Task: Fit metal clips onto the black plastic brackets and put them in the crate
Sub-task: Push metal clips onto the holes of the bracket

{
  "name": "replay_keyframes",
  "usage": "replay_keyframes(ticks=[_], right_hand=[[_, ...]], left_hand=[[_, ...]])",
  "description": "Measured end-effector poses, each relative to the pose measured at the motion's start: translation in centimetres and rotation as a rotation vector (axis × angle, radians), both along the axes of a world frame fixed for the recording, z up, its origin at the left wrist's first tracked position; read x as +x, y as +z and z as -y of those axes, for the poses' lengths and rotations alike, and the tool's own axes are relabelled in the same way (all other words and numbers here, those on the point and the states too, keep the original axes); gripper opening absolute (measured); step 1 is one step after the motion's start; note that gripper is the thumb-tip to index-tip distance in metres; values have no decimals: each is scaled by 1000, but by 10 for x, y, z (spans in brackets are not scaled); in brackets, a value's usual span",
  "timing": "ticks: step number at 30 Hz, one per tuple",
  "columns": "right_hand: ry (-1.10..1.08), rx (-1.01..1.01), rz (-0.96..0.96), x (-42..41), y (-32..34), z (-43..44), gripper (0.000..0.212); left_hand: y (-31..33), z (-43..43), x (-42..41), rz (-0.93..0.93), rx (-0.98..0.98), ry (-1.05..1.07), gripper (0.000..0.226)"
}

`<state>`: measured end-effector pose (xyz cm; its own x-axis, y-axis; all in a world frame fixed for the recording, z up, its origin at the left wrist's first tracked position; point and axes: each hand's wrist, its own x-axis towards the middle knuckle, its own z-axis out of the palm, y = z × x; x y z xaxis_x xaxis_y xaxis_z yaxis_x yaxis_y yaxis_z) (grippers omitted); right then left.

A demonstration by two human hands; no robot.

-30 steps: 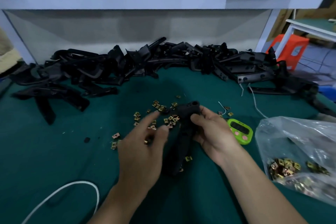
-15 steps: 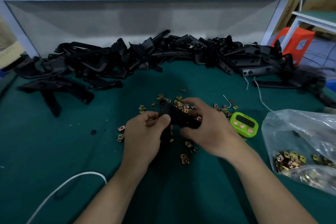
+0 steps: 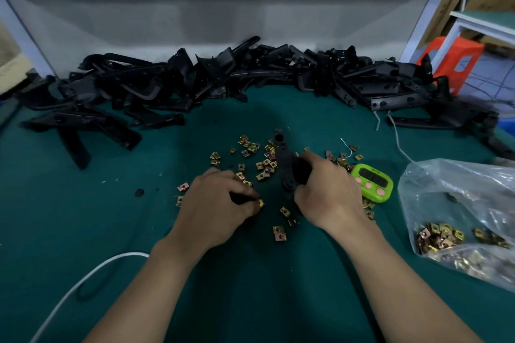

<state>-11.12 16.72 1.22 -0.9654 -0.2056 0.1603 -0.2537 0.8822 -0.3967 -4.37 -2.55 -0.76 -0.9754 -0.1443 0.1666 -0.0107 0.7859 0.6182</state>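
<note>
Green worktop under me: my right hand grips the bracket, hiding its middle; my left hand pinches a half-hidden clip.

Head camera: you are wearing it, facing forward and down onto the green table.
Nearness: it is sitting close above the tabletop.
Far edge: it is reaching the bracket pile.

A held black bracket points away amid scattered gold clips (more brackets heaped behind).
</note>
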Motion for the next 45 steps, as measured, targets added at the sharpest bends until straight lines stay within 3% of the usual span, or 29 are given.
replay_keyframes(ticks=[4, 10, 12, 15, 21, 27, 34, 38, 45], right_hand=[[6, -24, -5, -1, -3, 0, 41], [115, -206, 57, 4, 6, 0, 8], [173, -232, 147, 7, 12, -1, 13], [198, -105, 302, 8, 18, -2, 29], [212, -4, 286, 9, 15, 2, 42], [98, -206, 207, 4, 9, -2, 36], [184, -478, 254, 11, 4, 11, 22], [239, -487, 273, 14, 6, 15, 15], [247, -402, 270, 12, 11, 13, 19]], left_hand=[[-1, -1, 0, -40, 72, -2, 14], [0, -9, 3, -99, 250, 115, 24], [0, -10, 2, -116, 289, 136, 25], [1, -10, 3, -141, 266, 175, 21], [0, -10, 4, -131, 213, 123, 21], [1, -12, 3, -144, 243, 86, 17], [4, -14, 3, -54, 335, -10, 21], [8, -15, 2, -30, 462, -41, 30], [7, -18, 5, -28, 413, -105, 35]])
